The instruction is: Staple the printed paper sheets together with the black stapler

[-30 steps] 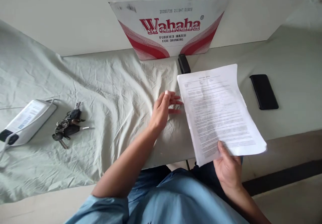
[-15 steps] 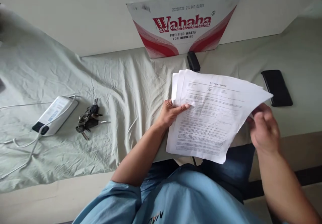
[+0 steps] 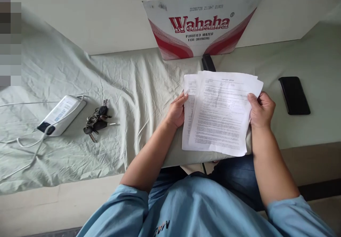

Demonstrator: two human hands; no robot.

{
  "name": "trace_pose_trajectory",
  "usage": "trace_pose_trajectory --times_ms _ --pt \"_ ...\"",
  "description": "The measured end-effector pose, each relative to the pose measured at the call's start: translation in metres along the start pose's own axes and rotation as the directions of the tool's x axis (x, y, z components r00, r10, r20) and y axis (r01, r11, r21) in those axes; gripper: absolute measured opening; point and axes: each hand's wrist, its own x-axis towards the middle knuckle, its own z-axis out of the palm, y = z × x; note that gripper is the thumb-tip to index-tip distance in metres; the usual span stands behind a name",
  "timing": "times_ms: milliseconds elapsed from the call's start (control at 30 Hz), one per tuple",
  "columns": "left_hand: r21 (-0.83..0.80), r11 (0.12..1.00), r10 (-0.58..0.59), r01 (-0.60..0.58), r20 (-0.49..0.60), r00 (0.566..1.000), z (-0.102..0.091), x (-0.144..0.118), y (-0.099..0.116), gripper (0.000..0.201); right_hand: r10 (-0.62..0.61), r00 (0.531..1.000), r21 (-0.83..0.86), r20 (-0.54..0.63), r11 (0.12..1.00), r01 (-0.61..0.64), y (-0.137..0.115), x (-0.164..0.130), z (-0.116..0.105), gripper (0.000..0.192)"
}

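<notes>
Between my two hands I hold several printed sheets of paper [image 3: 221, 116], overlapping and slightly fanned out at their left side. My left hand [image 3: 178, 108] pinches the left edge, thumb on top. My right hand [image 3: 261, 109] grips the upper right edge, its thumb on the printed face and the fingers behind. The small heading on the top sheet is blurred. Just beyond the sheets' upper edge is a black object [image 3: 208, 63], probably a stapler, its near end covered by the paper.
A Wahaha water carton [image 3: 202, 27] stands at the back. To the right lies a black phone [image 3: 295, 95]. On the left are a bunch of keys [image 3: 98, 119] and a white power device [image 3: 62, 115] with a cable, all on a wrinkled pale green cloth [image 3: 138, 95].
My right hand has moved left and up, now with its thumb over the papers' right edge. The raised right corner lies flatter. My left thumb has slid back to the left edge.
</notes>
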Motion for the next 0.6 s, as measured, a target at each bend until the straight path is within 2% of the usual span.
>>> trace_pose_trajectory --times_ms 100,233,433,600 --pt "-0.041 0.999 -0.013 0.016 0.075 0.997 -0.002 0.001 0.000 0.050 0.033 0.999 0.060 -0.041 0.998 -0.031 -0.004 0.004 0.001 0.034" --pt "-0.041 0.995 -0.084 0.089 0.120 0.989 -0.003 0.000 -0.003 0.058 0.031 0.999 0.066 -0.010 0.997 -0.030 -0.009 0.005 0.002 0.037" --pt "-0.038 0.996 -0.073 0.076 0.074 0.995 -0.002 0.001 -0.009 0.056 0.054 0.998 0.078 0.021 0.995 -0.055 -0.013 -0.002 0.002 0.041" --pt "-0.061 0.996 -0.067 0.069 0.037 0.997 -0.002 0.001 -0.013 0.058 0.004 0.997 0.098 0.076 0.995 -0.012 -0.002 -0.001 0.001 0.057"
